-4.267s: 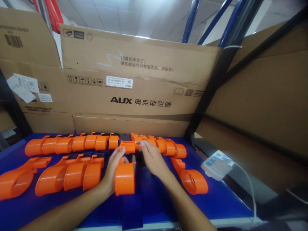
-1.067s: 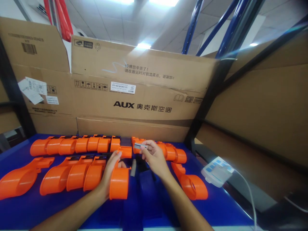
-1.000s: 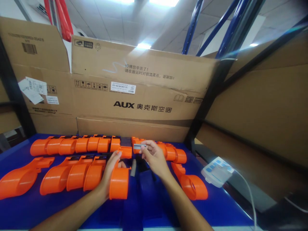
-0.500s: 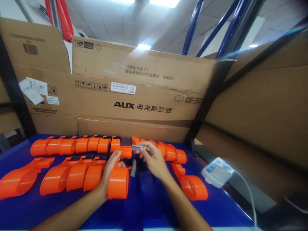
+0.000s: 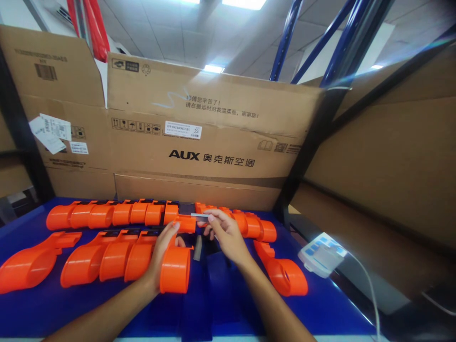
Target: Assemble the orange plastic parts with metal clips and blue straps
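Observation:
My left hand (image 5: 160, 259) is wrapped round an orange plastic part (image 5: 175, 270), which has a wide ring at its lower end and a narrow block at its top. Between the thumb and fingers of my right hand (image 5: 228, 232) is a small grey metal strip (image 5: 200, 217) with a toothed edge. The strip points left, close above the right end of the block; whether they touch is unclear. Just behind lies a dark flat piece (image 5: 186, 209). A grey metal piece (image 5: 198, 248) is on the blue surface between my hands.
Rows of orange ring parts (image 5: 123, 213) stand on the blue table (image 5: 117, 308), with another orange part (image 5: 290, 278) at the right. A clear-lidded box (image 5: 322, 255) with a white cable sits at the right edge. Cardboard (image 5: 213, 123) walls the back.
The metal strip has turned in my right fingers and shifted slightly left, so its toothed edge now shows. My left hand and the orange part have barely moved.

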### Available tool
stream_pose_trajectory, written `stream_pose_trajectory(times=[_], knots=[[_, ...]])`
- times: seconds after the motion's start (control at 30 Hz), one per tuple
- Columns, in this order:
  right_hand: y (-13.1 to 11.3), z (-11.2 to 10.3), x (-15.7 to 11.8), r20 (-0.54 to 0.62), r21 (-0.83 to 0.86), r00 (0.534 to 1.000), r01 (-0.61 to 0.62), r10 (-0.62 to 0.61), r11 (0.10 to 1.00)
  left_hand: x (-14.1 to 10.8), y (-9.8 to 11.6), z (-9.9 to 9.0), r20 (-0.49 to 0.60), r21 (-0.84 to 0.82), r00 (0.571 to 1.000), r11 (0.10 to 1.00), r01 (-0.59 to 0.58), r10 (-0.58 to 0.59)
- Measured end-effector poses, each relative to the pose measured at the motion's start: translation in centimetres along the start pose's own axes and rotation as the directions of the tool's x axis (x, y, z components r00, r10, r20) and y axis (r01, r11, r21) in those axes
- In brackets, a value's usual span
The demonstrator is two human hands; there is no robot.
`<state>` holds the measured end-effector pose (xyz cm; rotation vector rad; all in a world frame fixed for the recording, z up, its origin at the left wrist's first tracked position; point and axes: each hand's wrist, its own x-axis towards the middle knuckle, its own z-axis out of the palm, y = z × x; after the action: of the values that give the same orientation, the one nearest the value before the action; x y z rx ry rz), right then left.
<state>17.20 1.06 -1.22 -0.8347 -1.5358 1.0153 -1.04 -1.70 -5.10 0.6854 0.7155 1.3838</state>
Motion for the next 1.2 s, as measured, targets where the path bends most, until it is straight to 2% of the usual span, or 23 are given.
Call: stream_pose_trajectory(times=[0.1, 0.3, 0.47, 0.6, 0.8, 0.9, 0.97, 1.07, 1.2], knots=[[-0.2, -0.2, 0.1, 0.007, 0.078, 0.999, -0.033, 0.033, 0.996, -0.3, 0.4, 0.1, 0.004, -0.011, 1.000, 1.000, 0.000, 0.000], [-0.1, -0.6, 0.3, 0.034, 0.126, 0.995, -0.102, 0.098, 0.987, -0.2, 0.2, -0.3, 0.027, 0.005, 0.999, 1.000, -0.021, 0.021], [0.0, -0.5, 0.2, 0.082, 0.136, 0.987, -0.145, 0.135, 0.980, 0.3, -0.2, -0.6, 0.079, 0.137, 0.991, 0.984, -0.115, 0.105], [-0.1, -0.1, 0.1, 0.109, 0.117, 0.983, -0.157, 0.145, 0.981, 0.2, 0.2, -0.6, 0.125, 0.224, 0.989, 0.968, -0.109, 0.082], [0.3, 0.2, 0.2, 0.092, 0.029, 0.990, -0.106, 0.103, 0.994, 0.2, 0.4, -0.5, 0.111, 0.278, 0.989, 0.953, -0.121, 0.093], [0.7, 0.2, 0.2, 0.108, -0.129, 0.994, -0.006, 0.020, 0.992, 0.4, 0.3, -0.7, 0.063, 0.253, 0.991, 0.958, -0.132, 0.120], [0.8, 0.1, 0.0, 0.144, -0.310, 0.988, 0.095, -0.052, 0.946, 0.4, 0.3, -0.7, -0.004, 0.168, 0.991, 0.977, -0.129, 0.131], [0.7, 0.1, -0.4, 0.262, -0.587, 0.958, 0.254, -0.117, 0.769, 0.1, 0.6, -0.5, -0.112, -0.024, 0.983, 0.989, -0.149, 0.145], [0.3, 0.5, -1.0, 0.478, -0.760, 0.878, 0.431, -0.031, 0.487, -0.2, 0.9, 0.1, -0.139, -0.115, 0.980, 0.981, -0.159, 0.142]])
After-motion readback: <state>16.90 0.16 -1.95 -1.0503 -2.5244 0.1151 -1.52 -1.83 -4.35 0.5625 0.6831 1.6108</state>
